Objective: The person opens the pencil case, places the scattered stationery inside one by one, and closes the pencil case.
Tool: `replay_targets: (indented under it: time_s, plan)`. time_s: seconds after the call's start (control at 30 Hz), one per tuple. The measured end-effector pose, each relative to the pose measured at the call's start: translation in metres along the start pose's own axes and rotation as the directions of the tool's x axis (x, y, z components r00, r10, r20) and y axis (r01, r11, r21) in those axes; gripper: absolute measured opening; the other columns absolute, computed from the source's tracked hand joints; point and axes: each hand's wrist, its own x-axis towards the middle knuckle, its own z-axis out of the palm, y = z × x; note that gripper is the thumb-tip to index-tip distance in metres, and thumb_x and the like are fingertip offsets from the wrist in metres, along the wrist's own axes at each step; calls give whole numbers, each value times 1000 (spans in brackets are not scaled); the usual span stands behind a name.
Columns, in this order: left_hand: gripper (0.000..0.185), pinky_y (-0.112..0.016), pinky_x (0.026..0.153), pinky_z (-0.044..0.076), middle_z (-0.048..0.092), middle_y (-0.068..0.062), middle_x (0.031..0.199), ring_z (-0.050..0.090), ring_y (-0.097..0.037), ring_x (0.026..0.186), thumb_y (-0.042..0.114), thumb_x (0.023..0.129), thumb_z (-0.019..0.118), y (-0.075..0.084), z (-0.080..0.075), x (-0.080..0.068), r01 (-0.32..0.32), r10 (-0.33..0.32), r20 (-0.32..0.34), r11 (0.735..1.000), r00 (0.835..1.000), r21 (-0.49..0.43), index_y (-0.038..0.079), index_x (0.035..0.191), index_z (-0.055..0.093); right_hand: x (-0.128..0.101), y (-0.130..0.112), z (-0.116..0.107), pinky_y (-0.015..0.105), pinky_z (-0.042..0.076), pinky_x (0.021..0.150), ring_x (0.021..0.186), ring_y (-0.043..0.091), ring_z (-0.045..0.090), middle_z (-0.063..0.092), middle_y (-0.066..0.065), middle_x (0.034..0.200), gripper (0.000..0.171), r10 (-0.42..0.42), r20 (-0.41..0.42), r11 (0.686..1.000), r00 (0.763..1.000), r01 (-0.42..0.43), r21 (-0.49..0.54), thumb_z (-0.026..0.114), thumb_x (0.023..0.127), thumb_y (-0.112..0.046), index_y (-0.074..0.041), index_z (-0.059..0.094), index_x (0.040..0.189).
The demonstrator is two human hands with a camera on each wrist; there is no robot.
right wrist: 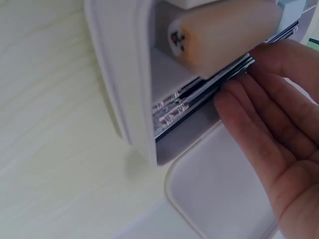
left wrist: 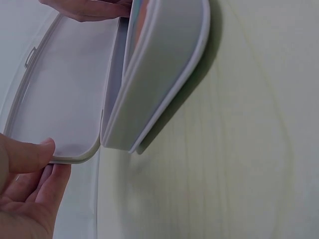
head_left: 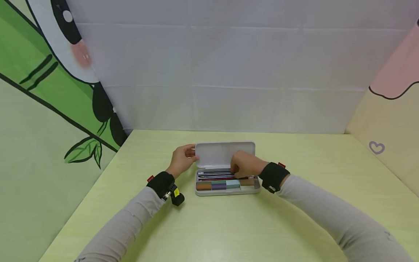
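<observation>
A white pencil case [head_left: 226,194] lies open on the table, its lid [head_left: 216,154] raised at the back. My left hand [head_left: 182,159] pinches the lid's left edge between thumb and fingers, seen closely in the left wrist view, where the same hand [left wrist: 30,184] is at the lower left. Inside the case, several dark pencils [head_left: 212,175] lie lengthwise in the rear part. My right hand [head_left: 245,164] reaches in over them; in the right wrist view its thumb and fingers [right wrist: 237,114] pinch pencils near their middle. How many they pinch cannot be told.
Along the front of the case sit a brown block [head_left: 203,186], a purple block [head_left: 218,186] and a light blue block [head_left: 232,184]. A tan, eraser-like piece with a small printed face [right wrist: 224,35] lies at the right end. Behind the pale table [head_left: 209,225] stands a white-covered wall [head_left: 229,72].
</observation>
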Motion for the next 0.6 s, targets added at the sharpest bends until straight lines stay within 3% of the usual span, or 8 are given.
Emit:
replay_targets:
  time_s: [0.37, 0.5, 0.6]
  plan:
    - [45, -43, 91, 56, 70, -25, 110, 68, -35, 102, -4, 84, 69, -3, 2, -1, -15, 15, -6, 1000, 1000, 24, -3, 127, 59, -6, 5, 3, 19, 54, 63, 68, 8, 65, 74, 5, 77, 7, -31, -54, 1000, 998, 30, -6, 73, 76, -1, -5, 77, 82]
    - [45, -43, 92, 56, 70, -25, 110, 68, -35, 102, -4, 84, 69, -5, 4, 0, -18, 18, 0, 999, 1000, 31, -2, 127, 59, -14, 16, -11, 22, 55, 64, 69, 10, 65, 74, 6, 80, 9, -6, -169, 1000, 986, 7, 8, 74, 78, -5, -3, 77, 86]
    - [45, -42, 91, 56, 70, -25, 110, 68, -35, 102, -4, 83, 69, -6, 6, 1, -21, 21, 7, 999, 1000, 34, -2, 127, 59, -24, 29, -26, 27, 58, 67, 70, 15, 68, 75, 10, 83, 13, 39, -313, 998, 949, -23, 54, 76, 77, -6, -1, 76, 90]
